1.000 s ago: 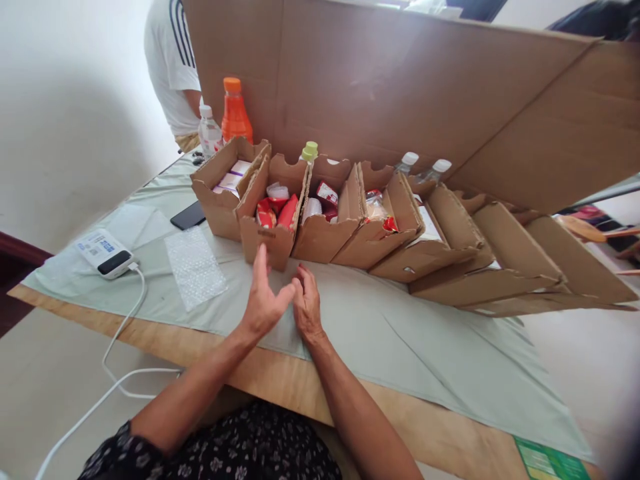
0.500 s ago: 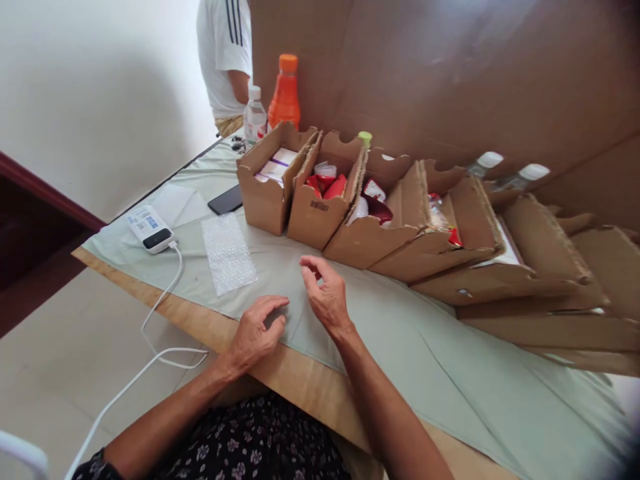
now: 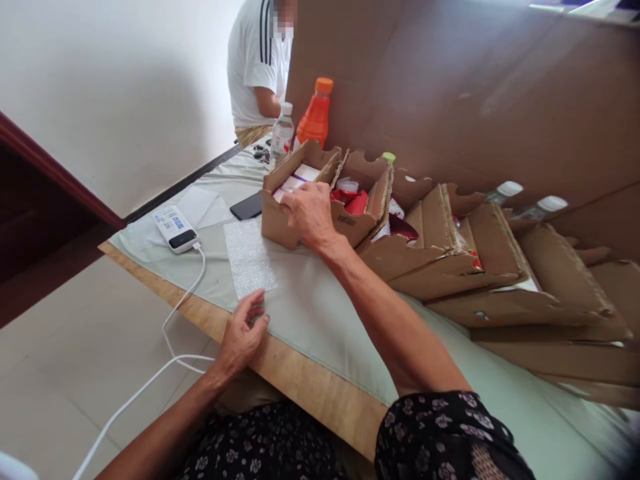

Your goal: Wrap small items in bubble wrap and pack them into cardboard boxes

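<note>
My right hand (image 3: pixel 311 210) reaches over the front of the leftmost cardboard bin (image 3: pixel 280 225), its fingertips at the white boxes (image 3: pixel 306 173) inside. Whether it grips one of them is hidden by the hand. My left hand (image 3: pixel 243 333) hovers at the table's front edge with thumb and fingers apart and nothing between them. Just beyond it lies a sheet of bubble wrap (image 3: pixel 247 257) on the pale green cloth. The neighbouring bin (image 3: pixel 354 228) holds red packets (image 3: pixel 355 201).
More cardboard bins (image 3: pixel 425 280) run to the right. A white power bank (image 3: pixel 175 229) with a cable and a black phone (image 3: pixel 247 207) lie on the left. Behind stand an orange bottle (image 3: pixel 315 117) and a clear bottle (image 3: pixel 282 137). A person (image 3: pixel 253 67) sits beyond.
My right hand has moved forward from above the cloth to the leftmost bin. My left hand has stayed near the table edge, still open. The view has shifted, so objects appear further right.
</note>
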Motion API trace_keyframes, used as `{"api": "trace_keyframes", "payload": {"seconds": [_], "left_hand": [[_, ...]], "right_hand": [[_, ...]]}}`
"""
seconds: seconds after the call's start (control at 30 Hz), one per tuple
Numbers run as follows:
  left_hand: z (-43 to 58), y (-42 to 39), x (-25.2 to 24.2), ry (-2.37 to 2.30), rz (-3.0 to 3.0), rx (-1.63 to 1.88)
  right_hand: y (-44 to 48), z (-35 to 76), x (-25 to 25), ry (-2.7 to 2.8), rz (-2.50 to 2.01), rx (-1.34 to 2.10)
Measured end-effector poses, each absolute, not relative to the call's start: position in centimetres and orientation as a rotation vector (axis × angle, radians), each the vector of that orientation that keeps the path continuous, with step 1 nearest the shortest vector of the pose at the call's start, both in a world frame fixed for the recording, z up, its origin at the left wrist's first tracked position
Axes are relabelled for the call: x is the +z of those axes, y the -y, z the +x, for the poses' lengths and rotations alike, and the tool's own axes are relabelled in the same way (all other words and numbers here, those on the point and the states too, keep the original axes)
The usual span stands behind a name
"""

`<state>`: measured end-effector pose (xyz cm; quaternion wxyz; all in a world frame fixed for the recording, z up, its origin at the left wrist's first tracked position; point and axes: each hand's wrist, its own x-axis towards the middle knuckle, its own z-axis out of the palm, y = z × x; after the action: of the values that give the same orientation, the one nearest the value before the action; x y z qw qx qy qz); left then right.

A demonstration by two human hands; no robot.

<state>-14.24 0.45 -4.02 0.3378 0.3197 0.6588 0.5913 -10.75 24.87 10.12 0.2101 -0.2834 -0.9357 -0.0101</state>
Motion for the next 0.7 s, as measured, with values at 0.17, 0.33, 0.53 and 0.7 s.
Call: {"api": "trace_keyframes", "payload": {"seconds": [0.17,0.33,0.53,0.7], "left_hand": [[-16.4,0.5,-3.4,-1.690,0.489,1.960],[-16.9,1.1,-2.4,-1.856,0.671,1.967],[-12.8,0.1,-1.3,-1.620,0.943,1.611],[-6.9,-3.4,-1.4,-1.483,1.215,1.356]], "right_hand": [[-18.2,-6.2,11.0,2.742,-0.502,-0.077],[-15.0,3.9,11.3,2.640,-0.526,-0.074],[-15.0,17.8,9.6,2.369,-0.805,0.055],[-13.1,25.4,7.2,2.065,-1.173,0.199]]}}
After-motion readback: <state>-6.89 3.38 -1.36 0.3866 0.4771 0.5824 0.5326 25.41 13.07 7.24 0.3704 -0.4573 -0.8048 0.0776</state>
